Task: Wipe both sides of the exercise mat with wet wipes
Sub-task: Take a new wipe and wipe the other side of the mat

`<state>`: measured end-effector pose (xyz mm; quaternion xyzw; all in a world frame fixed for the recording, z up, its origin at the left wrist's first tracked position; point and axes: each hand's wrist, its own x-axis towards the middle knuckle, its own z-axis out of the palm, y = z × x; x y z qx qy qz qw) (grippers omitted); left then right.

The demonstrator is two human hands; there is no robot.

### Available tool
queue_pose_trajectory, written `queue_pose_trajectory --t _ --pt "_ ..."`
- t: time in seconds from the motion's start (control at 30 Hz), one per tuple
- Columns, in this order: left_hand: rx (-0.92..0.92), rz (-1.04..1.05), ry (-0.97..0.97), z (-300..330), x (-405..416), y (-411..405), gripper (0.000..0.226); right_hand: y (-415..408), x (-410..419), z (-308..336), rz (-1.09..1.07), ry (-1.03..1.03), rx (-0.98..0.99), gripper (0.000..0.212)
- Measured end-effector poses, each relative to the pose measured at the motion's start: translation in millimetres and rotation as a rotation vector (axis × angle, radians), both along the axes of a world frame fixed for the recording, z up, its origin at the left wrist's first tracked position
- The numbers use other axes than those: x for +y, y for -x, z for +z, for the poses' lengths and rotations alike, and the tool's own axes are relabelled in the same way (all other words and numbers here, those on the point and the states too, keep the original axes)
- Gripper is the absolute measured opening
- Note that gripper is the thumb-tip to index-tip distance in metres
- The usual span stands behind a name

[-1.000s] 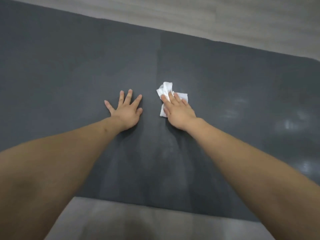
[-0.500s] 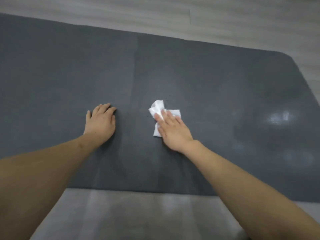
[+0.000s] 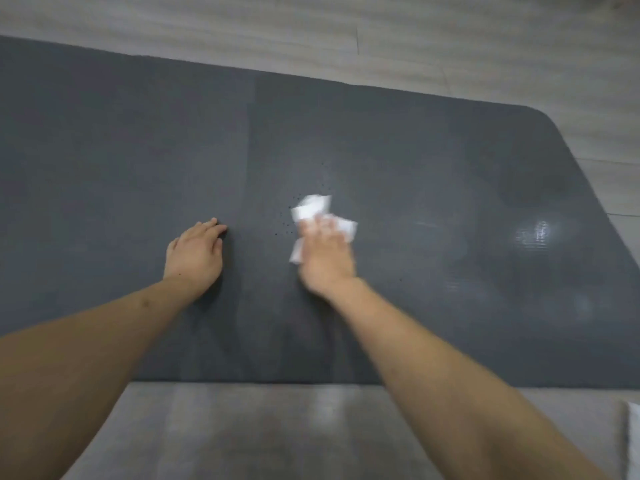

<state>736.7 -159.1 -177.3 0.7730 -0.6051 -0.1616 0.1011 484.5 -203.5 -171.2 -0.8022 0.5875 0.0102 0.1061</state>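
Mat [image 3: 433, 161] dark grey, flat on pale wood-look floor [image 3: 450, 46], fills most of frame, rounded corner upper right. Left hand [image 3: 194, 252] left of centre, palm down on the mat, fingers together and lightly bent, holding nothing. Small dark specks [image 3: 287, 223] on the mat between the hands, just beside the wipe. Right hand [image 3: 323, 256] at centre, blurred, fingers laid over crumpled white wet wipe [image 3: 311, 207], pressing it to the mat; wipe sticks out past the fingertips. Shiny damp patch [image 3: 533, 233] at right. White object [image 3: 633, 441], cut off, lower right edge.
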Motion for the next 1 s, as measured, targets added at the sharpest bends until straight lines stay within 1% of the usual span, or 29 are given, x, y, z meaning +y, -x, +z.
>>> queue_pose_trajectory --t 0.07,0.1,0.17,0.2,0.27,0.33,0.4,0.47,0.53,0.6,0.67,0.73,0.77,0.8,0.9,0.93,1.0 --pt "0.049 0.012 0.022 6.0 0.4 -5.4 0.041 -69.4 46.2 1.2 0.326 -0.085 -0.028 0.079" --pt "0.071 0.01 0.029 8.2 0.9 -6.5 0.041 -87.3 64.1 2.4 0.423 -0.137 -0.036 0.075" --pt "0.108 -0.002 0.032 9.3 1.9 -5.7 0.042 -84.1 64.4 -1.9 0.488 -0.142 -0.06 0.066" --pt "0.11 -0.014 0.032 7.6 2.7 -5.1 0.041 -68.4 52.1 -4.0 0.475 -0.12 -0.068 0.064" --pt "0.096 -0.032 0.022 2.2 5.3 -4.3 0.041 -17.3 15.5 -4.7 0.35 -0.039 -0.051 0.063" --pt "0.058 -0.054 0.007 -1.7 9.0 -2.4 0.041 56.7 -27.5 -1.3 0.09 0.021 -0.024 0.063" --pt "0.002 -0.067 -0.029 -4.0 12.5 3.1 0.043 151.5 -52.6 -2.4 -0.157 0.022 0.009 0.061" --pt "-0.018 -0.05 -0.043 -3.2 13.3 9.7 0.044 227.4 -50.0 -2.3 -0.353 -0.035 0.015 0.059" --pt "-0.016 -0.029 -0.041 -1.8 11.4 15.6 0.044 250.0 -37.1 -3.6 -0.476 -0.063 0.022 0.057" --pt "-0.019 -0.018 -0.043 -2.0 13.1 18.0 0.044 231.3 -29.6 -7.8 -0.552 -0.069 0.032 0.056" --pt "-0.026 -0.027 -0.037 -4.4 14.0 17.1 0.044 196.5 -24.2 -6.8 -0.562 -0.071 0.03 0.059" --pt "-0.031 -0.035 -0.038 -4.1 13.5 15.9 0.044 153.6 -8.0 -6.0 -0.447 -0.079 0.03 0.064" --pt "-0.031 -0.037 -0.037 -3.8 13.1 15.5 0.044 125.5 5.8 -6.7 -0.345 -0.079 0.031 0.067" --pt "-0.031 -0.036 -0.039 -3.3 13.3 16.1 0.045 92.5 22.4 -6.2 -0.21 -0.068 0.027 0.071" --pt "-0.024 -0.028 -0.05 -4.8 15.0 18.2 0.046 -11.9 86.7 -5.9 0.311 -0.05 -0.011 0.082" --pt "-0.02 -0.024 -0.052 -4.4 14.7 17.7 0.047 -33.0 104.1 -5.7 0.405 -0.068 -0.036 0.08" --pt "-0.012 -0.027 -0.054 -2.0 14.4 16.7 0.046 -35.4 109.9 -8.7 0.446 -0.084 -0.089 0.068"
